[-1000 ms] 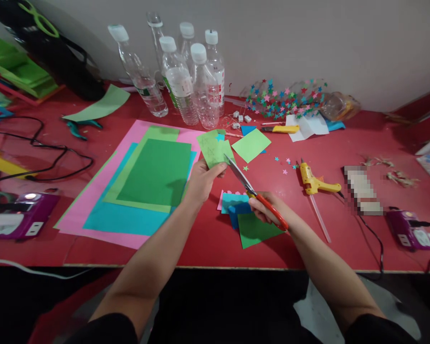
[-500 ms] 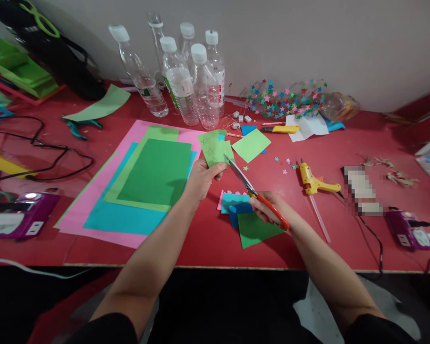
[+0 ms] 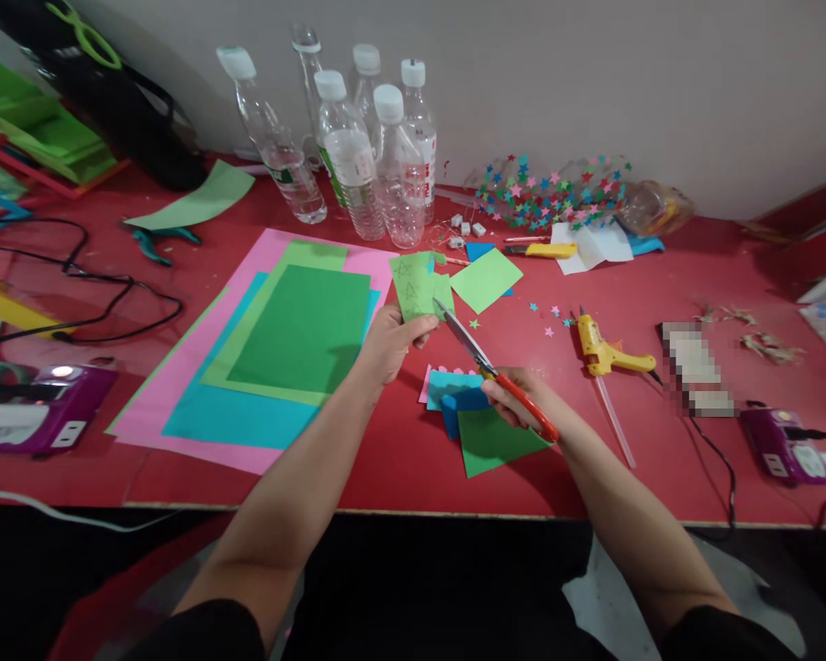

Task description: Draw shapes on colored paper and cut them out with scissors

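Note:
My left hand [image 3: 391, 345] pinches the lower edge of a piece of light green paper [image 3: 411, 286] with stars drawn on it in pencil. The paper is held up above the table, with a cut running into it from its top edge. Red-handled scissors [image 3: 485, 363] are gripped in my right hand [image 3: 513, 397], their tips at the paper just right of my left thumb. The blades look nearly closed. Below my right hand lie a dark green sheet [image 3: 499, 442] and blue paper pieces [image 3: 454, 390]. A light green card [image 3: 487, 280] rests just beyond the scissors.
Stacked coloured sheets [image 3: 299, 330] cover the table's left side. Several plastic bottles [image 3: 351, 174] stand by the wall, beside a bottle covered in small stars [image 3: 551, 193]. A yellow glue gun [image 3: 609, 349], a box cutter [image 3: 551, 250] and a purple power socket [image 3: 791, 445] lie rightward.
The light green paper has tilted and shifted slightly right, its two parts around the cut now sitting differently. Both hands keep nearly the same place; the whole view has shifted a little.

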